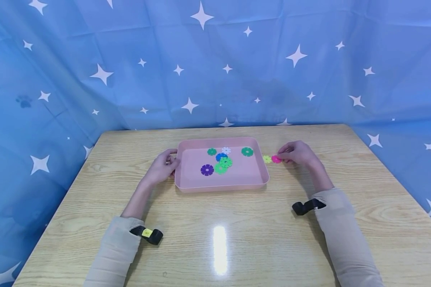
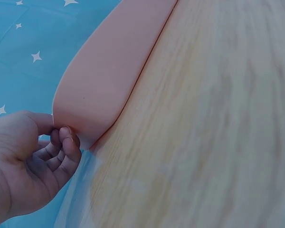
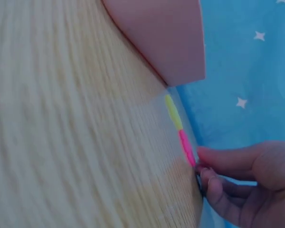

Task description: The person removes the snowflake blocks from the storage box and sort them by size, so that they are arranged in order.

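A pink tray (image 1: 186,183) on the table holds several notched discs, among them a purple disc (image 1: 207,170), a green disc (image 1: 247,151) and a white disc (image 1: 226,150). The left hand (image 1: 161,167) grips the tray's left wall; in the left wrist view, the hand (image 2: 33,166) has thumb and curled fingers at the corner of the tray (image 2: 104,71). Right of the tray, the right hand (image 1: 299,153) pinches a pink disc (image 1: 276,159), which meets a yellow disc (image 1: 267,159). The right wrist view shows the hand (image 3: 249,183) at the pink disc's end (image 3: 186,147), the yellow disc (image 3: 173,112) beyond.
The wooden table (image 1: 186,239) extends around the tray and toward the front. A blue curtain (image 1: 158,52) with white stars hangs behind the table's back edge and at both sides. Black wrist straps with small cameras sit on both sleeves.
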`<state>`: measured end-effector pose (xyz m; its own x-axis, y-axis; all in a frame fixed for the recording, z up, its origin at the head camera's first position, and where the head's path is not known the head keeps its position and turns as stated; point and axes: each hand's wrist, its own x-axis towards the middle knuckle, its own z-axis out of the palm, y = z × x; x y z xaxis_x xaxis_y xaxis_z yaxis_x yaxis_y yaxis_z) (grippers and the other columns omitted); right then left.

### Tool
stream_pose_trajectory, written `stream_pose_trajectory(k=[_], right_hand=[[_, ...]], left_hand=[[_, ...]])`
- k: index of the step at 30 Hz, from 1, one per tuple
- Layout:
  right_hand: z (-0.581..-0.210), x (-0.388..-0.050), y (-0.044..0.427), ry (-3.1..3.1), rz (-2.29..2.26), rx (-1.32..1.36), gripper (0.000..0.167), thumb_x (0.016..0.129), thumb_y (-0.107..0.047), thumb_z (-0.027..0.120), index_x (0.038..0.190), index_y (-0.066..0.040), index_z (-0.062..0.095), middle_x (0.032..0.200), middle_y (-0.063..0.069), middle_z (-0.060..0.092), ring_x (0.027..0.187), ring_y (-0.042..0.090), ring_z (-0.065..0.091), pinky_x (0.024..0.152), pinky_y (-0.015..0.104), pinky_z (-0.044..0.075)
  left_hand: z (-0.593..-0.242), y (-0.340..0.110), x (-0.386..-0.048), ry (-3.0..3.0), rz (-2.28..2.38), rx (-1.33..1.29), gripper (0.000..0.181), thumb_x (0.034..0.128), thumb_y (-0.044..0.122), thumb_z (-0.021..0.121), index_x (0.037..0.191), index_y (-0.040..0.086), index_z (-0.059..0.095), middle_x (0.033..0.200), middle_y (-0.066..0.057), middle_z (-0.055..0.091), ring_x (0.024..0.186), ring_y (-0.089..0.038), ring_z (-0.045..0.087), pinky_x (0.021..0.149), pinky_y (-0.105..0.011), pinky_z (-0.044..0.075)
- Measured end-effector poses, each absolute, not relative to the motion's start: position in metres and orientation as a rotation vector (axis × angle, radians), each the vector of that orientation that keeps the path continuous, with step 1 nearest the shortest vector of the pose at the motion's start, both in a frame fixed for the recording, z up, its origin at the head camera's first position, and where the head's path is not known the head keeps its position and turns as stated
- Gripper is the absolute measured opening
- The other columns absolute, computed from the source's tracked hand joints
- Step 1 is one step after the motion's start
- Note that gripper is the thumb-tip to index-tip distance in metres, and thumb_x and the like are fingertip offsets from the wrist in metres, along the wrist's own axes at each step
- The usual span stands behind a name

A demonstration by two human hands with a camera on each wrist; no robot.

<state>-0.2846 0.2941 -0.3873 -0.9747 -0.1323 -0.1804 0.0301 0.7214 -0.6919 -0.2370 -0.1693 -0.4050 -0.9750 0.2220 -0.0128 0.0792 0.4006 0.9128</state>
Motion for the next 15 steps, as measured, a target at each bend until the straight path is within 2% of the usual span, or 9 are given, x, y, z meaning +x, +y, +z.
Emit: stream_pose_trajectory(k=[5, 15], right_hand=[[-0.3853, -0.2813, 0.2946, 2.714, -1.117, -0.109, 0.035, 0.1, -0.018, 0.065, 0.12, 0.01, 0.062, 0.102, 0.021, 0.065, 0.085, 0.026, 0.062, 0.073, 0.031, 0.055], [-0.3812, -0.2823, 0.2857, 2.767, -1.203, -0.215, 0.033, 0.104, -0.024, 0.059, 0.122, 0.004, 0.063, 0.099, 0.021, 0.063, 0.087, 0.031, 0.058, 0.076, 0.039, 0.052]], left_hand=[[-0.4052, -0.1694, -0.237, 2.503, 1.628, 0.261, 0.05, 0.1053, 0.007, 0.051, 0.15, -0.009, 0.035, 0.085, -0.012, 0.053, 0.064, -0.016, 0.057, 0.058, -0.028, 0.054], [-0.4064, -0.1718, -0.2385, 2.48, 1.641, 0.249, 0.052, 0.1059, 0.007, 0.049, 0.151, -0.011, 0.03, 0.086, -0.012, 0.053, 0.067, -0.019, 0.057, 0.06, -0.034, 0.056]])
